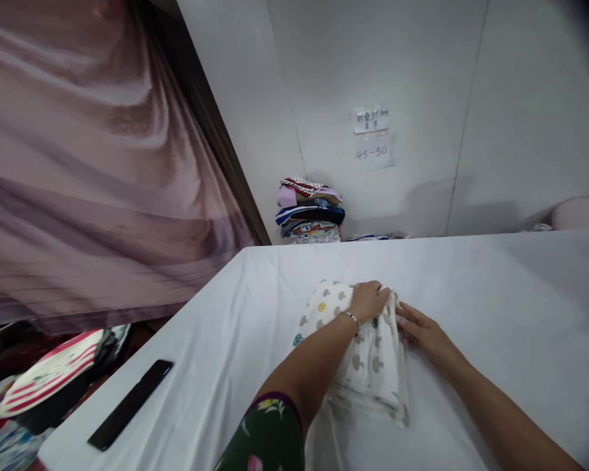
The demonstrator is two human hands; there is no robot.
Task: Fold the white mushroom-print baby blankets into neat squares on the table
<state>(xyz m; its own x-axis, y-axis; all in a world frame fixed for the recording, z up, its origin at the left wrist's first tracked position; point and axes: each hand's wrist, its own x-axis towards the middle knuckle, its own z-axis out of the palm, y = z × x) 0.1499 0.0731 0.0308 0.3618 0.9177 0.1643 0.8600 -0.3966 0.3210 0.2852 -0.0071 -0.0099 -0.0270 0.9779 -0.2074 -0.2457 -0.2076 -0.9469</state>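
A folded white cloth [366, 363] with grey mushroom prints and a few coloured ones lies on the white-covered table [495, 314]. My left hand [370, 299] reaches across it, a bracelet on the wrist, with bent fingers closed on the cloth near its far right corner. At the right edge, my right hand [419, 328] has its fingers closed on the cloth's layered side; its thumb is partly hidden. The near edge of the cloth shows loose, uneven layers, and a thin white flap hangs toward me.
A long black flat object [131, 404] lies at the table's left side. Beyond the far edge stands a stack of folded clothes [311, 210] against the wall with paper signs [372, 137]. A pink curtain [88, 163] hangs left, above a heap of textiles [53, 373].
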